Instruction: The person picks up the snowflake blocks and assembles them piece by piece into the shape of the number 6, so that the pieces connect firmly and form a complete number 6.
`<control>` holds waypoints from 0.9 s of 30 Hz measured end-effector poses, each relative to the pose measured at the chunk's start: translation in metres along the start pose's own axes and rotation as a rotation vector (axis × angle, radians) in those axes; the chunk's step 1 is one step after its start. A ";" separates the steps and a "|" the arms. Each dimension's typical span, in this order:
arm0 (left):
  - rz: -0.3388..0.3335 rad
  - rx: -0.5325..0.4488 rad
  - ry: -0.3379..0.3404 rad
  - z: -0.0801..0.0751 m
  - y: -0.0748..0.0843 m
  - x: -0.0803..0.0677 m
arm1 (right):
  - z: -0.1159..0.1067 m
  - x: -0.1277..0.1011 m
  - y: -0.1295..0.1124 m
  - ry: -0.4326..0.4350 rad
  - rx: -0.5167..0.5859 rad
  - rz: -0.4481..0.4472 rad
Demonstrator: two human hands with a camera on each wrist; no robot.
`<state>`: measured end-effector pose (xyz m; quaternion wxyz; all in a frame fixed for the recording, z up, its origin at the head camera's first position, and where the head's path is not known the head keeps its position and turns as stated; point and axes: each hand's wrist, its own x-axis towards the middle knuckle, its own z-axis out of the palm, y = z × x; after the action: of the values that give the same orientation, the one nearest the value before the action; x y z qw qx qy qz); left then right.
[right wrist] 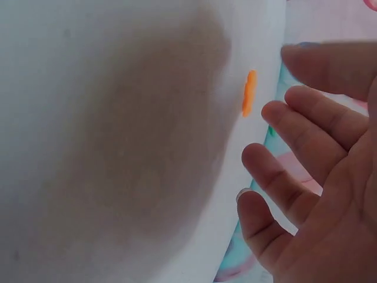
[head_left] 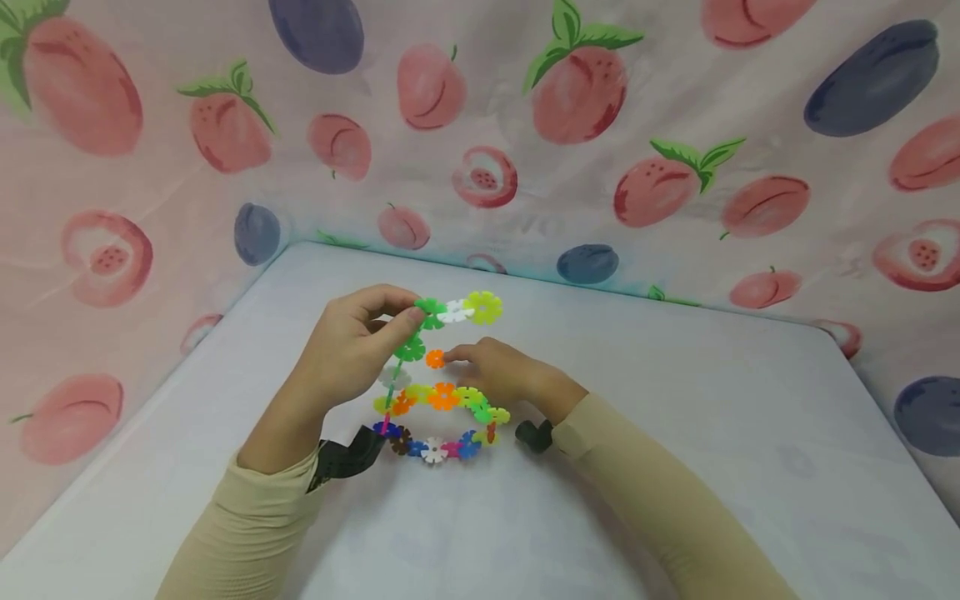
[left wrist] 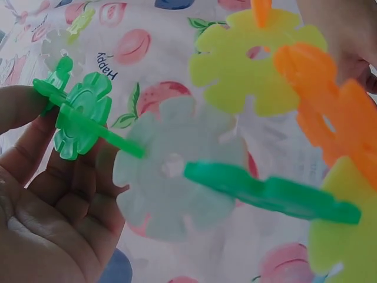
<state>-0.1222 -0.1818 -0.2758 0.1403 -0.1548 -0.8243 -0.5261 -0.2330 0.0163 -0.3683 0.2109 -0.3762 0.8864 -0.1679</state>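
Observation:
My left hand (head_left: 348, 346) pinches a green flower-shaped plastic disc (head_left: 431, 313) between thumb and fingers. From that disc a white disc (head_left: 455, 312) and a yellow disc (head_left: 483, 307) reach to the right. Below, a strand with a green disc (head_left: 410, 348) and a translucent disc (left wrist: 171, 171) runs down to a ring of many-coloured interlocked discs (head_left: 434, 451). A loose orange disc (head_left: 435, 359) lies on the table, edge-on in the right wrist view. My right hand (head_left: 502, 367) is just right of it, fingers spread and apart from it, holding nothing.
A white-covered table (head_left: 750, 467) stretches around the hands. Behind and beside it hangs a fruit-print cloth (head_left: 525, 225). Black wrist devices (head_left: 348, 454) sit at both cuffs, the left one close against the ring's left side.

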 end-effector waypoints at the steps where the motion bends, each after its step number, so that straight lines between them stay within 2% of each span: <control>1: 0.003 0.001 -0.003 0.000 0.000 0.000 | 0.000 0.001 0.000 -0.007 0.002 0.007; 8: 0.027 -0.001 -0.026 0.002 0.001 -0.001 | 0.003 0.006 0.001 -0.042 0.013 0.060; 11: 0.029 0.007 -0.032 0.002 0.001 -0.001 | 0.004 0.002 0.002 -0.042 -0.005 0.113; 15: 0.025 0.008 -0.039 0.003 0.002 -0.001 | 0.001 -0.011 0.009 -0.015 -0.064 0.151; 20: 0.021 0.013 -0.048 0.003 0.003 -0.001 | -0.008 -0.034 0.030 0.025 -0.109 0.117; 24: 0.019 0.028 -0.054 0.003 0.003 -0.001 | -0.012 -0.045 0.041 0.084 -0.018 0.098; 27: 0.020 0.035 -0.053 0.003 0.003 -0.002 | -0.012 -0.044 0.044 0.135 0.066 0.109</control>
<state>-0.1195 -0.1786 -0.2755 0.1263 -0.1746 -0.8353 -0.5058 -0.2371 0.0794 -0.3675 0.1719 -0.3082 0.9117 -0.2103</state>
